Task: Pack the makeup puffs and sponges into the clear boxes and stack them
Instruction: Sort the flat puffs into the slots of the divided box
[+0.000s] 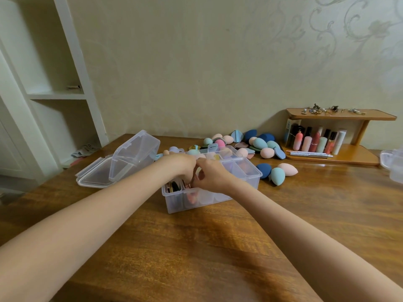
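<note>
Head view: the clear plastic divided box (239, 182) sits mid-desk, holding puffs and a pink sponge in its near compartments. Both hands meet above it; the left hand (181, 165) and right hand (212, 176) have curled fingers, but what they pinch cannot be told. Loose egg-shaped sponges (278, 171) lie toward the desk's far edge, beside a wooden cosmetics shelf (340, 115). An open clear lidded box (122, 164) lies left on the brown wooden desk (196, 247).

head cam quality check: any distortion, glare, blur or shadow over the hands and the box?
Head view: wide-angle bowing bends the white shelving at left; soft indoor light, mild sheen on the wooden table; forearm shadows fall on it below the divided clear box; left hand and right hand look slightly soft, hiding what the fingers pinch; clear lid is low-contrast.
</note>
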